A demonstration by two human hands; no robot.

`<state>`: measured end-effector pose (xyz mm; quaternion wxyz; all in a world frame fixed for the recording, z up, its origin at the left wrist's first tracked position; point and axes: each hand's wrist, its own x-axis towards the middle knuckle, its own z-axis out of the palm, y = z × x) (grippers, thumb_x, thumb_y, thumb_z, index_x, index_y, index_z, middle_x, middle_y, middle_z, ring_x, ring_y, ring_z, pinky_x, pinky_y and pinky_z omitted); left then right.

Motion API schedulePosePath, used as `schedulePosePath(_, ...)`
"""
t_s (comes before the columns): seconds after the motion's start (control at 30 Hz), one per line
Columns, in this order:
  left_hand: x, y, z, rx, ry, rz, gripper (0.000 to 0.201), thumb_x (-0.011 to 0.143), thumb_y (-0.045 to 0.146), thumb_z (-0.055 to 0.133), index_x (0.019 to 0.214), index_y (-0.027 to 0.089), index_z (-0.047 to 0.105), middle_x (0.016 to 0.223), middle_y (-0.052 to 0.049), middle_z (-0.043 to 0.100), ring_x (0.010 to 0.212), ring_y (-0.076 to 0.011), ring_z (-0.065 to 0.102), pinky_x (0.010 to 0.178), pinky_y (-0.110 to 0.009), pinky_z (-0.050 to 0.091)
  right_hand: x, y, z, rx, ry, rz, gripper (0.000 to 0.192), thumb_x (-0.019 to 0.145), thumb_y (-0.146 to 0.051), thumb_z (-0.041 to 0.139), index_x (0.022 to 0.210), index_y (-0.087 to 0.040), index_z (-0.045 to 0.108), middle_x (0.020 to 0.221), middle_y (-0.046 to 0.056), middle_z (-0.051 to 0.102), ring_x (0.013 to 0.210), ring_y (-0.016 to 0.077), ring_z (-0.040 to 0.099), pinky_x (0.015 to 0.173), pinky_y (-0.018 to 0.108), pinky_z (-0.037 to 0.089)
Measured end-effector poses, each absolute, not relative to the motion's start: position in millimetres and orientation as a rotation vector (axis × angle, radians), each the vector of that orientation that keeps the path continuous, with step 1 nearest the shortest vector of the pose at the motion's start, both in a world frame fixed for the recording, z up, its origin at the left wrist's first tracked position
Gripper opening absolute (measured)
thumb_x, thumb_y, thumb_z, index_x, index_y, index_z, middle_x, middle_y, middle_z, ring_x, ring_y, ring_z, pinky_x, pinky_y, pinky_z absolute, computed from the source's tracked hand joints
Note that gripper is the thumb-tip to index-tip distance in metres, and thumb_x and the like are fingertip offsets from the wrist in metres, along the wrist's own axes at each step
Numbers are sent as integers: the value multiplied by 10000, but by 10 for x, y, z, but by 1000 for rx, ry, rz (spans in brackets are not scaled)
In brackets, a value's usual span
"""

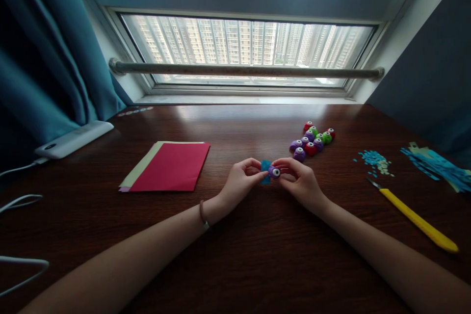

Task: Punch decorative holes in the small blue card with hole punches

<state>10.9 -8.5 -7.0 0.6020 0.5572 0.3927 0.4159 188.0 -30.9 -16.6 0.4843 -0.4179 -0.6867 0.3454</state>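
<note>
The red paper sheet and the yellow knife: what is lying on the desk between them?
In the head view, both hands lie between the red paper sheet and yellow knife: left hand pinching blue paper, right hand holding a purple punch.

One view only, worn on the head, looking forward and down across the dark wooden table [235, 265] toward the window [246, 49]. Both forearms run in from the bottom edge, hands sitting close at centre frame.

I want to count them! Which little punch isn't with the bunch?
The purple punch held between both hands, against blue paper. The other punches sit clustered farther back.
</note>
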Motion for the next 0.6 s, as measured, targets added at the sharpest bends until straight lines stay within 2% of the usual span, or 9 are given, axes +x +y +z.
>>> schedulePosePath(0.1,106,-83,-43,1330,902,966,300,658,338,732,808,111,606,723,-33,648,683,-152,600,632,-230,450,1887,-308,-149,-1030,-1724,725,199,724,-113,624,911,-183,611,915,36,583,866,162,582,779,282,514)
schedulePosePath(0.23,100,-78,-25,1404,943,978,289,695,362,697,790,97,632,695,-37,643,637,-138,584,586,-216,441,1895,-314,-151,-989,-1674,832,192,743,-139,625,929,-187,628,932,39,566,880,163,581,789,282,525)
schedulePosePath(0.43,84,-66,-80,1417,988,974,263,660,337,722,751,110,626,716,-40,628,683,-167,597,616,-245,465,1902,-306,-138,-1054,-1699,756,206,735,-185,655,940,-196,666,915,39,572,838,156,588,776,265,522)
schedulePosePath(0.6,84,-77,-98,1655,1070,1046,174,693,288,675,628,134,627,773,-50,584,741,-172,564,678,-271,451,1909,-308,-143,-1060,-1700,851,224,715,-195,674,938,-197,674,867,31,562,796,152,599,763,265,531)
